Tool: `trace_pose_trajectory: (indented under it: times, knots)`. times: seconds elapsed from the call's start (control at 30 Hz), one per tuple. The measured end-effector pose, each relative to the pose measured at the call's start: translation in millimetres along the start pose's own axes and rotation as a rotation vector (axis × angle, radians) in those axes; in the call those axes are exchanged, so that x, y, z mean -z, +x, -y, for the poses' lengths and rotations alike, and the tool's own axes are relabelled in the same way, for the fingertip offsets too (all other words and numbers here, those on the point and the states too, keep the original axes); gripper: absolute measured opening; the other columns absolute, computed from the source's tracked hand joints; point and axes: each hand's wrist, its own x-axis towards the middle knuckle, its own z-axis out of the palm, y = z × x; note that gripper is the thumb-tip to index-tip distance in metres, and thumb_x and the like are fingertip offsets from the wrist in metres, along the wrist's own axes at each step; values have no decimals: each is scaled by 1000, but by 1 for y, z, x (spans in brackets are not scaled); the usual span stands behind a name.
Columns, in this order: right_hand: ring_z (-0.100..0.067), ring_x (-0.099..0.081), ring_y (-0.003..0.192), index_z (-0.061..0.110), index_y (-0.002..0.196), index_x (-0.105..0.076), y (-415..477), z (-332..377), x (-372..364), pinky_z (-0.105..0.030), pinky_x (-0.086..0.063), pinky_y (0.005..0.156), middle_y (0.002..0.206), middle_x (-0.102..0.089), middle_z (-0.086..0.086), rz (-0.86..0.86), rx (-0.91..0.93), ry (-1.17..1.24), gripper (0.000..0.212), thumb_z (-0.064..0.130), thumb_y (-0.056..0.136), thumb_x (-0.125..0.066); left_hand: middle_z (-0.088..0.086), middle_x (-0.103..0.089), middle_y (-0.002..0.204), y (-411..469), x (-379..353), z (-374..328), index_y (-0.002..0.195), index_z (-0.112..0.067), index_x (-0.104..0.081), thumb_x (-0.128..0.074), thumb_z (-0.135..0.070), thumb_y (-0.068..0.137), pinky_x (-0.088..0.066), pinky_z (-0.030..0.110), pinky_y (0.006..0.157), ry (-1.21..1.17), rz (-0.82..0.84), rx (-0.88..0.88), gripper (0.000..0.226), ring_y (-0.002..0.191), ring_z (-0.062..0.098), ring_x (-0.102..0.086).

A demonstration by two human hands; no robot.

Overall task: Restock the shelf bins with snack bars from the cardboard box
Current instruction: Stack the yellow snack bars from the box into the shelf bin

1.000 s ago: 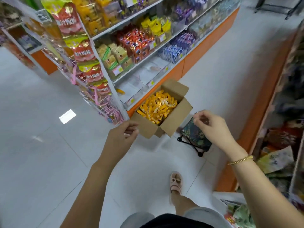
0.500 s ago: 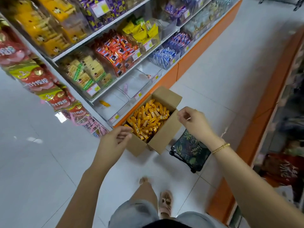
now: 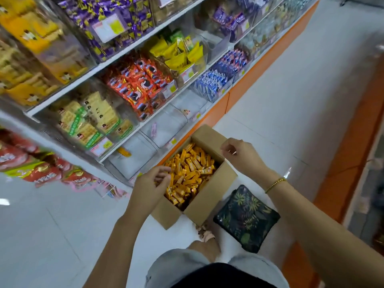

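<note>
Snack bars (image 3: 188, 171) in orange wrappers are lying heaped in the open cardboard box (image 3: 209, 196), which is standing on the floor (image 3: 270, 100) just beside the almost bare clear bin (image 3: 138, 161) at the bottom of the shelving. My left hand (image 3: 150, 182) is hovering over the heap's near edge with fingers curled, and I cannot tell if it is pinching a bar, while my right hand (image 3: 241, 155) is hanging over the far flap (image 3: 209, 136), loosely curled, holding nothing. I am judging it best to be gathering a parallel bunch, then carrying it low into that bin.
</note>
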Motion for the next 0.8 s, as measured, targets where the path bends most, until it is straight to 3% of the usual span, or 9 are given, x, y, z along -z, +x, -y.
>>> trace_pose_trajectory:
  times: [0.17,0.27,0.5,0.6,0.73,0.8]
  knots:
    - [-22,-59,85,11,90,-63,63,10,-1,-41,-51,76,88,-67,-6,96,49,-99,11,9,90,-52,-16,-65,88,50,5,-3,98,-30,-64,-61,-15,90,-48,17,72,-5,-39,43,17,84,-8,-57]
    - [-24,-59,85,12,93,-63,97,13,7,-44,-51,76,91,-65,-6,150,71,-135,12,14,91,-51,-15,-65,86,70,6,-6,99,-28,-64,-61,-15,91,-44,6,66,-20,-127,67,16,83,-9,-58]
    - [-18,-53,86,13,103,-61,167,6,16,-24,-35,70,99,-57,-2,230,144,-173,14,14,92,-52,-16,-66,89,109,-6,-6,97,-26,-63,-61,-13,90,-38,-1,64,-35,-195,143,15,83,-11,-58]
    - [-23,-55,92,13,115,-56,197,-7,8,-25,-36,73,107,-43,0,292,185,-230,22,18,93,-54,-15,-66,91,125,-18,2,99,-27,-63,-61,-17,90,-42,6,68,-11,-190,217,13,84,-8,-60]
    - [-26,-56,97,13,118,-53,249,-28,-6,-26,-40,80,122,-45,-7,421,238,-317,28,20,92,-56,-5,-69,98,157,-42,18,104,-17,-67,-62,-16,89,-48,22,76,31,-256,288,16,87,7,-64]
    - [-27,-55,100,11,118,-53,278,-43,-15,-27,-40,85,124,-46,-10,516,276,-373,28,20,92,-56,-8,-69,98,172,-60,32,103,-23,-66,-62,-23,89,-51,28,80,20,-283,375,15,86,10,-65]
